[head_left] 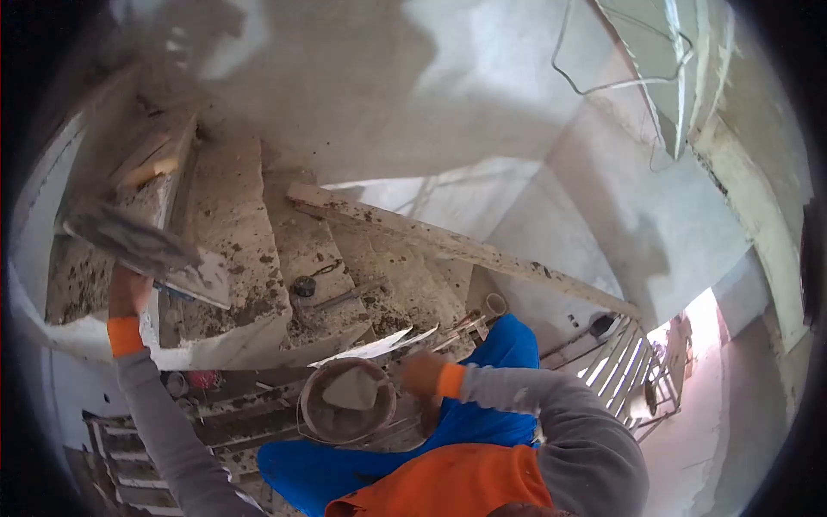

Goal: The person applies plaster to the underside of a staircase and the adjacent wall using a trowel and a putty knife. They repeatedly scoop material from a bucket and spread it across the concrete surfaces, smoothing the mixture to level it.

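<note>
On the left, my left hand (pixel 129 291) is closed at the underside of a flat, mortar-smeared board (pixel 133 237). A second flat, pale plate (pixel 200 280) shows just right of this hand; how it joins the board is unclear. My right hand (pixel 422 374), slightly blurred, is closed at the right rim of a round bucket (pixel 314 418). A pale, roughly triangular trowel blade (pixel 351 389) lies over the grey mix inside the bucket. Its handle is hidden, seemingly within my right hand.
Mortar-spattered steps (pixel 228 233) rise at left and centre. A long wooden plank (pixel 465 246) slopes across them to a slatted railing (pixel 616 358). A dark round object (pixel 304 286) and a small cup (pixel 495 303) sit nearby. Bent wire (pixel 620 84) hangs upper right.
</note>
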